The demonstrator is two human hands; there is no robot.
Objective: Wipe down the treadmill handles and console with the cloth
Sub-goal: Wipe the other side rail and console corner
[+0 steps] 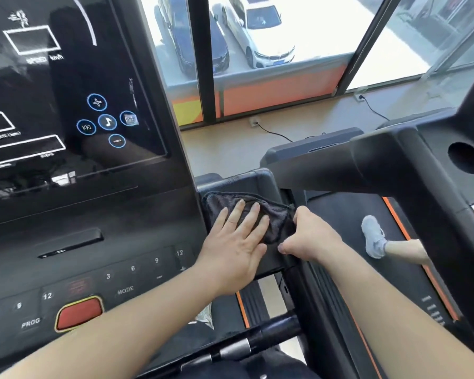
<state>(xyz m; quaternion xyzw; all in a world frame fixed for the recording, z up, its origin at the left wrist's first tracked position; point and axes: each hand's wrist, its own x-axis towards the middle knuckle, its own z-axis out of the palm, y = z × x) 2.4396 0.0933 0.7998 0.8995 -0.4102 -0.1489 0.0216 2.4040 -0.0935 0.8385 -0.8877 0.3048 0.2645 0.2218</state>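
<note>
The cloth [260,217] is carried by the black console side tray [244,184], at about 3 o'clock from the console [99,214], and is spread flat there. The cloth is pressed by the left hand [236,242] from 7 o'clock, while its 4 o'clock edge is pinched by the right hand [309,239].

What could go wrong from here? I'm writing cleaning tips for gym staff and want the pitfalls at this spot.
1. The left hand presses flat on the dark cloth just right of the button panel; a stray sweep could press the speed keys or the red stop button.
2. The right hand only pinches the cloth's edge beside the gap next to the console's side block; the cloth might slip down there.
</note>
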